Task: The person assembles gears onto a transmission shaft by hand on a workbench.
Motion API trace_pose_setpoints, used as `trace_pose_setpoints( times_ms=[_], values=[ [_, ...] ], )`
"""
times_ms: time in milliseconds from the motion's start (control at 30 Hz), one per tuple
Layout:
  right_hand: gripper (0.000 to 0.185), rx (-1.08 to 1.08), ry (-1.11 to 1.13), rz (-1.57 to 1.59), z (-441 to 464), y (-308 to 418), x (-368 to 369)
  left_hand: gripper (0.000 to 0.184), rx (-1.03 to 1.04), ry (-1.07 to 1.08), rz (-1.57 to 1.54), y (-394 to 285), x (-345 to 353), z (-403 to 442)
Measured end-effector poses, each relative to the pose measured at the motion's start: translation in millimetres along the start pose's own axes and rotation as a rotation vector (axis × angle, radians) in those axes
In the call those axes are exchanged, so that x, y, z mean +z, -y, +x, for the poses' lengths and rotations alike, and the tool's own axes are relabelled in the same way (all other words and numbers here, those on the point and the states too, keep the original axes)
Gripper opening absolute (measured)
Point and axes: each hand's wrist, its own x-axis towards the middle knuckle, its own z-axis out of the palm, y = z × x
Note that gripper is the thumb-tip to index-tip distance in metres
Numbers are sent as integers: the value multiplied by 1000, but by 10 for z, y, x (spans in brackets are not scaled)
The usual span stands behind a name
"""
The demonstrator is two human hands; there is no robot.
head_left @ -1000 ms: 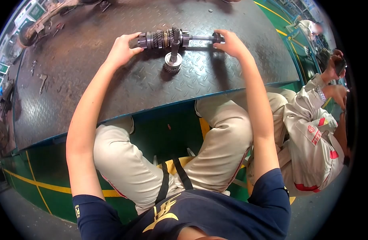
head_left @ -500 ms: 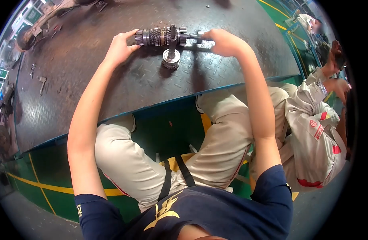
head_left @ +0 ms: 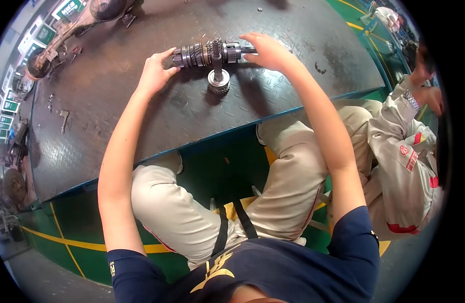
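Observation:
A gear shaft [head_left: 196,54] with several helical gears lies sideways across the metal tabletop. My left hand [head_left: 156,70] is at its left end, thumb and fingers closed around that end. At the other end, my right hand [head_left: 266,51] has its thumb below and its index finger above the thin splined end; its other fingers are hidden. Between my hands, an upright shaft with a gear and bearing [head_left: 218,77] stands in front of the gear stack. I cannot tell whether the two shafts touch.
The tabletop [head_left: 156,118] has a blue front edge. A dark curved piece [head_left: 320,67] lies on the right, small metal parts [head_left: 64,120] on the left. A large axle housing [head_left: 70,35] is at the back left. A seated person [head_left: 401,156] is close on my right.
My right hand has moved left along the shaft, nearer the gears, and its thumb and index finger are wider apart. The curved piece on the right is now uncovered. The view has shifted slightly.

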Motion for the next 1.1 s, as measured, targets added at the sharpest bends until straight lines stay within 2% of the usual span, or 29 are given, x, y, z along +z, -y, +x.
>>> trace_pose_setpoints(
  times_ms=[133,367,467,567,633,700,767,833,900,933,967,1033,1067,1100],
  values=[
    [55,-43,4,-2,71,67,113,61,-14,-6,7,-33,2,-8],
    [51,10,76,-58,117,74,6,61,18,-20,26,-3,19,-1],
    [47,157,177,-20,22,-32,-207,61,23,-26,23,18,16,10],
    [58,203,202,83,-23,-498,-200,62,-41,17,-3,-44,-14,-7],
    [56,216,191,44,-110,-634,-235,63,-55,15,26,-56,-6,-3],
    [56,231,175,-3,-121,-670,-262,65,4,-27,44,4,34,-1],
    [61,357,239,-31,-118,-596,-241,67,57,-66,62,83,59,-1],
    [56,363,216,-74,-108,-499,-263,67,46,-39,103,83,48,11],
    [42,412,349,-156,-56,-382,-329,67,58,-47,92,102,59,22],
    [21,407,309,-202,-68,-252,-388,67,70,-54,81,111,59,22],
    [21,403,309,-203,-76,-251,-417,67,68,-57,81,121,57,24],
    [24,-36,-103,124,-121,-190,-486,63,24,-21,28,26,22,-1],
    [28,-49,-208,249,-117,-144,-497,63,21,-20,29,18,19,-9],
    [28,-50,-207,251,-104,-88,-521,63,15,-15,22,16,15,-3]
  ],
)
